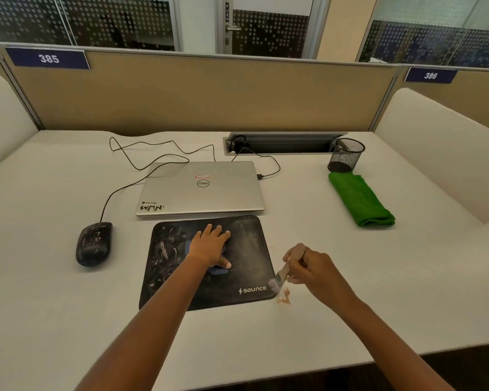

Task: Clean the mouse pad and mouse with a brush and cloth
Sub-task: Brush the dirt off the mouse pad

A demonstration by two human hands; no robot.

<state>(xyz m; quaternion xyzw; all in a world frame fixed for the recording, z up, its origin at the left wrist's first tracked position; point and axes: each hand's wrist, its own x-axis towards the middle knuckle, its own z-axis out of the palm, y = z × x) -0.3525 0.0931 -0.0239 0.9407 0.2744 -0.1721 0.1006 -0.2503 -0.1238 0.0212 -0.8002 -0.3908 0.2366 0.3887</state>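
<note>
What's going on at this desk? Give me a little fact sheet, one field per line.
left hand: flat on the pad, fingers spread
right hand: holds the brush, bristles at the pad's near right corner
pad: dark, smudged with pale dust
crumbs: orange, on the desk beside that corner
mouse: left of the pad, dusty, untouched
cloth: green, folded, far right, untouched
laptop: closed, behind the pad
cup: black mesh, behind the cloth
</note>
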